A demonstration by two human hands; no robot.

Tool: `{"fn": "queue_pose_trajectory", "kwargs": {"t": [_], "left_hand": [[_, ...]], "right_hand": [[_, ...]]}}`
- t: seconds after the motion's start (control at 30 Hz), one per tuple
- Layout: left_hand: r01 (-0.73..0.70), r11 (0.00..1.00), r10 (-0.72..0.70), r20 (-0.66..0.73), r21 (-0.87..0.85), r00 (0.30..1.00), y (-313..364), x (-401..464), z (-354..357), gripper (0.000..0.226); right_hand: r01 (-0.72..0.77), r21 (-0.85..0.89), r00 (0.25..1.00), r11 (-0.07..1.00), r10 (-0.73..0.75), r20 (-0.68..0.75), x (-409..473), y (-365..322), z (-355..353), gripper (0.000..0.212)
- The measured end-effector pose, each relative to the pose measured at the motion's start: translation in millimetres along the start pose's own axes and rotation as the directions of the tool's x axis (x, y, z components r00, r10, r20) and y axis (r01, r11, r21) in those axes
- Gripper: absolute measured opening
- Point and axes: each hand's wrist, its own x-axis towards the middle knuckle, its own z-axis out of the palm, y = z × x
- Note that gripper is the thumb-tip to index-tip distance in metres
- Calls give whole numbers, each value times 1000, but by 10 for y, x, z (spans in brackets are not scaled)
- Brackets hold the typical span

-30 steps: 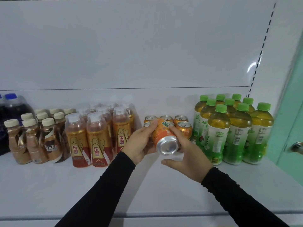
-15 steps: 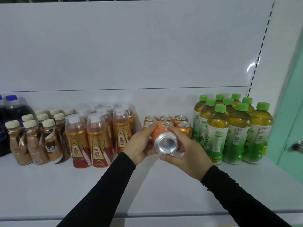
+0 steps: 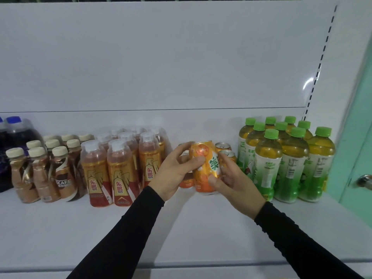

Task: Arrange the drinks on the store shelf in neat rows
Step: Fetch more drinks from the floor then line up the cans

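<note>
Head view: half a second ago the orange can [image 3: 205, 168] lay tipped with its silver base toward the camera; now it stands nearly upright, label side facing out, its bottom at or just above the white shelf [image 3: 181, 234], at the near edge of the cluster of matching cans [image 3: 223, 147]. The left hand [image 3: 173, 170] curls around the can's left side, thumb across the front, fingers over the top rim. The right hand [image 3: 233, 180] pinches its right side, thumb low on the front, fingers behind.

The can's label carries a large green Chinese character on a white patch over printed orange fruit. Left of it stand the red-and-gold bottles [image 3: 118, 168], clear-capped plastic with a gold wing emblem and the characters 东鹏特饮. Farther left, the coffee bottles [image 3: 60, 174] have cream caps and brown swirled wrap; one reads "SCAFE". At the far left are dark bottles [image 3: 18, 133] with blue caps. On the right, the green-capped tea bottles [image 3: 281, 158] are rounded, amber above pale green-and-white labels whose writing is too blurred to read.
</note>
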Motion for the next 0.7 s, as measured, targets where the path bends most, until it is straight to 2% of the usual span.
{"fn": "queue_pose_trajectory", "kwargs": {"t": [0.07,0.13,0.23,0.37,0.5,0.7], "left_hand": [[-70,997,68,71,38,995,-14,5,-15,61],[-128,988,117,125,81,985,-17,-10,-23,65],[-205,962,169,191,183,967,-20,-58,-17,64],[-225,935,165,223,274,961,-41,-140,-10,63],[-226,925,162,223,305,961,-41,-181,-21,64],[-200,933,145,195,300,970,-21,-231,33,62]], "right_hand": [[10,-16,1000,1000,-10,-5,34,-23,-14,67],[16,-59,1000,998,-17,-17,66,-4,-26,61],[93,-109,988,990,-105,-110,95,54,-41,67],[138,-270,952,953,-203,-231,108,158,-9,72],[141,-361,942,922,-237,-237,93,209,-3,75],[144,-341,946,929,-230,-229,46,226,-14,72]]}}
